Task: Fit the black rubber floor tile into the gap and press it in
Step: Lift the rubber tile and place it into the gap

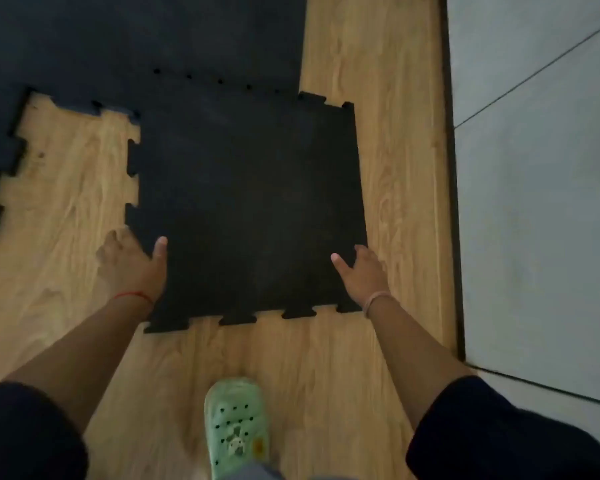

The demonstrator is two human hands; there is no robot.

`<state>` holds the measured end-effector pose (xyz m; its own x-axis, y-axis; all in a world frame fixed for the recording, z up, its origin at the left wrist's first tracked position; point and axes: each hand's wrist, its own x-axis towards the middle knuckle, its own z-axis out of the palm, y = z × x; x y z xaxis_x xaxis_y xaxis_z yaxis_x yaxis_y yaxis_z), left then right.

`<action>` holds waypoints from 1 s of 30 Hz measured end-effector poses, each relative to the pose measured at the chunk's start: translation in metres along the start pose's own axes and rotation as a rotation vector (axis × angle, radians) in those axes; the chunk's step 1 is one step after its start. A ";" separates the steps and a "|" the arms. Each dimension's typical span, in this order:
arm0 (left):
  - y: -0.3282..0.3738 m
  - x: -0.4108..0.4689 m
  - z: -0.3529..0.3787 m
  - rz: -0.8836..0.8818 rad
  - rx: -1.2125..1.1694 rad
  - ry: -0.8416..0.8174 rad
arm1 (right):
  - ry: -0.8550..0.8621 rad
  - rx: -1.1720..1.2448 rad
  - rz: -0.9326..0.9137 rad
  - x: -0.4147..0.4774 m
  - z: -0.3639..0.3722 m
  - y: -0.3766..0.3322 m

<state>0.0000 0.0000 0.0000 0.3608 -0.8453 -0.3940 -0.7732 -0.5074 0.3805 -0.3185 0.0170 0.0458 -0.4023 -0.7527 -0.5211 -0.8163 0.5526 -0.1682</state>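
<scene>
The black rubber tile [248,209] lies flat on the wooden floor [395,168] in the middle of the frame, its far edge overlapping or meeting the laid black mat [136,39] that fills the upper left — the dim light makes that seam hard to read. The gap [70,168] of bare wood sits to the tile's left, edged by puzzle teeth; the tile covers only its right part. The tile is roughly square, with no clear long axis, its toothed edges facing left and toward the camera. The left hand [132,261] grips the near-left corner, thumb on top, fingers tucked under and hidden. The right hand [362,271] clasps the near-right edge the same way. A green clog [236,427] stands at lower centre — partly cut off by the frame
</scene>
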 end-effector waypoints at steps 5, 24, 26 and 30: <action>-0.003 0.039 0.053 -0.249 -0.059 0.091 | 0.209 0.082 0.108 0.069 0.045 0.027; -0.011 0.098 0.002 -0.429 -0.790 -0.050 | 0.121 1.039 0.252 0.089 0.059 0.044; -0.013 0.098 -0.010 -0.356 -0.733 0.040 | 0.050 1.086 0.256 0.079 0.063 0.042; -0.020 0.105 -0.039 -0.255 -0.699 0.213 | -0.138 1.059 0.184 0.051 0.075 0.033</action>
<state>0.0739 -0.0846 -0.0161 0.6307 -0.6660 -0.3983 -0.1693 -0.6190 0.7670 -0.3349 0.0238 -0.0486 -0.3779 -0.6167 -0.6906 0.0512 0.7308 -0.6807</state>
